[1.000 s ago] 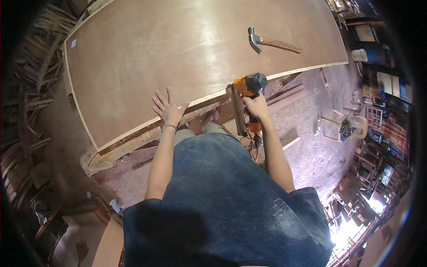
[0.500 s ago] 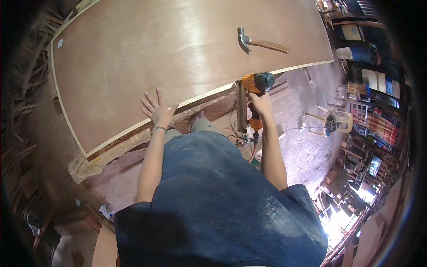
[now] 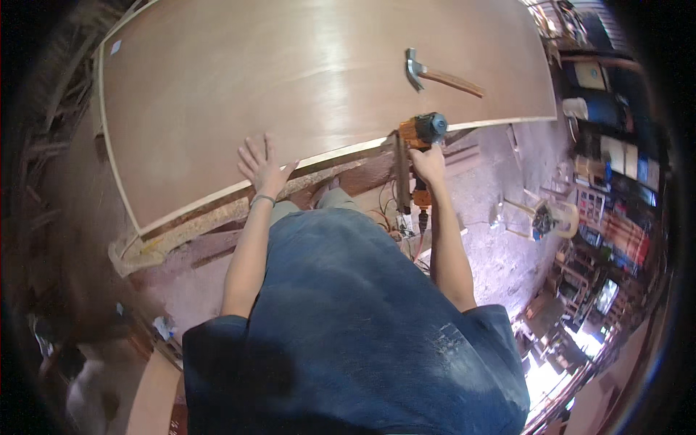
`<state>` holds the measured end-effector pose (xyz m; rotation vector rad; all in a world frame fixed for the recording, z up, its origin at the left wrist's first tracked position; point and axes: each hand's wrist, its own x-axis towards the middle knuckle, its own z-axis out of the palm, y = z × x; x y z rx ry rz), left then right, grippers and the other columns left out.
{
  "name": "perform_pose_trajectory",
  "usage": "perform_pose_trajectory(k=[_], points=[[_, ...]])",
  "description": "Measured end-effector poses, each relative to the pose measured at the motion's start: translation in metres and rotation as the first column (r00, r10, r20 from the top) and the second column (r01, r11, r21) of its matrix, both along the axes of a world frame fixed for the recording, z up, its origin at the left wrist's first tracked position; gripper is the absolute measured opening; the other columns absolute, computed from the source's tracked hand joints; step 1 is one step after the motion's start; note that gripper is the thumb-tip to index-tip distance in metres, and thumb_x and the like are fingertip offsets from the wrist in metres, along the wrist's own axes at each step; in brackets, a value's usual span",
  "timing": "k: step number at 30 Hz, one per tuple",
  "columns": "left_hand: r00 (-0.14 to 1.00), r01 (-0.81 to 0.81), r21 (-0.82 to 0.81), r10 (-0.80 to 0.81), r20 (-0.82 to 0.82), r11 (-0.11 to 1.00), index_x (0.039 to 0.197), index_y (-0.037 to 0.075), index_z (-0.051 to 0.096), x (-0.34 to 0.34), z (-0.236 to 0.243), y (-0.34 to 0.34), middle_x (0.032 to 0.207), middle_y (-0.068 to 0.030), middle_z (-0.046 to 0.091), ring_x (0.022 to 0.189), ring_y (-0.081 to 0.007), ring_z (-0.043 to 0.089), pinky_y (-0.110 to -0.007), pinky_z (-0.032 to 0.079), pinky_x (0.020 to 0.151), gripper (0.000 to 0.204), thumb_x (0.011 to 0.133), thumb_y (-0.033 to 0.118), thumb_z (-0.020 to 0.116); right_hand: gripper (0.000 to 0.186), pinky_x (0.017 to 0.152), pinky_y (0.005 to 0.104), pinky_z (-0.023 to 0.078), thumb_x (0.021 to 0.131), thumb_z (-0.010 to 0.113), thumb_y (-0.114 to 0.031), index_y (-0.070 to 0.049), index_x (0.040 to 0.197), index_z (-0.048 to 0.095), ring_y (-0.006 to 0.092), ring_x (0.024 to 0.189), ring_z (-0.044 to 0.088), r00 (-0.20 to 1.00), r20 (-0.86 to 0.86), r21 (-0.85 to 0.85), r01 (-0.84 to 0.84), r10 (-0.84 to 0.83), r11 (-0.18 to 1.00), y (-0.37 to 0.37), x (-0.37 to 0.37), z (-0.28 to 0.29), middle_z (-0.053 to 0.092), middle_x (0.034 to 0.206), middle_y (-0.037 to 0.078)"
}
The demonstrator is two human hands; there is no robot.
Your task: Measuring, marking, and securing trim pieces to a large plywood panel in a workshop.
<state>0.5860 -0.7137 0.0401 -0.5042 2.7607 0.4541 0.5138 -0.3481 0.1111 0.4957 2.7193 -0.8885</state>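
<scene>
Nail gun (image 3: pixel 423 130), orange and black, sits in a worker's grip at one o'clock, its nose at the near edge of a broad brown wood panel (image 3: pixel 217 87) with pale edging; whether the nose touches that edge cannot be told. Motion blurs the tool's housing, leaving any lettering on it unreadable. A small white label (image 3: pixel 116 47) sits near the panel's corner at ten o'clock, its print too small to make out.

The right hand (image 3: pixel 428 164) closes around the tool's handle, thumb side toward ten o'clock, the bare forearm rising to it from between five and six o'clock. The trigger finger's position cannot be told. A long, dark magazine (image 3: pixel 402 174) hangs from the nose toward six o'clock.

At ten o'clock, the left hand (image 3: pixel 266 172) lies flat over the panel's near edge, fingers spread and pointing toward eleven and twelve, thumb toward two. A thin bracelet (image 3: pixel 264 198) rings that wrist.

Beyond the tool, at its twelve o'clock, a claw hammer (image 3: pixel 451 81) rests on the panel, wooden handle aimed toward four. Pale dust marks the worker's dark blue shirt (image 3: pixel 348 312) at five o'clock. A pale chair (image 3: pixel 565 219) stands at three.
</scene>
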Motion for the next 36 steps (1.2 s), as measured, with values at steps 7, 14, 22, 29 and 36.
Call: perform_pose_trajectory(k=[7,14,22,29,36], points=[[0.986,0.076,0.012,-0.073,-0.151,0.997,0.150,0.021,0.016,0.010,-0.005,-0.008,0.154,-0.0214,-0.001,0.141,-0.0433,-0.004,-0.062,0.003,0.108,0.092,0.079,0.064,0.056,0.030,0.049,0.0317,0.049,0.074,0.056,-0.006,-0.001,0.103,0.060,0.0181,0.052,0.062,0.943,0.099,-0.121,-0.306,0.318,0.944,-0.049,0.030,0.022,0.063,0.068,0.010],[0.978,0.089,-0.050,-0.096,-0.186,0.995,0.150,0.023,0.017,0.014,-0.006,-0.009,0.155,-0.0170,0.002,0.142,-0.0391,-0.002,-0.058,0.005,0.111,0.081,0.086,0.059,0.050,0.026,0.046,0.0295,0.048,0.078,0.056,-0.005,0.001,0.103,0.059,0.0150,0.051,0.060,0.945,0.133,-0.386,-0.229,0.300,0.894,-0.111,0.033,0.040,0.061,0.068,0.009],[0.975,0.068,0.005,-0.065,-0.214,0.998,0.149,0.025,0.021,0.013,-0.003,-0.007,0.155,-0.0166,0.008,0.142,-0.0394,0.002,-0.058,0.005,0.111,0.077,0.086,0.057,0.051,0.023,0.045,0.0289,0.047,0.077,0.057,-0.007,0.001,0.098,0.060,0.0152,0.049,0.060,0.922,0.082,-0.222,-0.354,0.379,0.909,-0.119,0.037,0.027,0.058,0.058,0.007],[0.964,0.085,0.069,-0.065,-0.258,0.994,0.145,0.021,0.030,0.020,0.005,-0.017,0.154,-0.0164,0.010,0.141,-0.0390,0.006,-0.056,0.010,0.111,0.070,0.086,0.049,0.055,0.021,0.046,0.0293,0.047,0.078,0.052,-0.007,0.000,0.096,0.060,0.0152,0.051,0.061,0.948,0.038,-0.224,-0.299,0.315,0.928,-0.137,0.041,0.054,0.061,0.063,0.007],[0.973,-0.167,0.724,0.232,0.010,0.669,0.094,0.003,0.069,0.049,0.023,-0.042,0.095,-0.0130,0.068,0.090,-0.0253,0.063,-0.035,0.047,0.082,0.043,0.086,0.044,0.060,0.030,0.076,0.0438,0.049,0.073,0.061,-0.014,-0.002,0.100,0.061,0.0400,0.087,0.062,0.903,0.162,-0.304,-0.339,0.399,0.890,-0.161,0.049,0.051,0.065,0.088,0.024]])
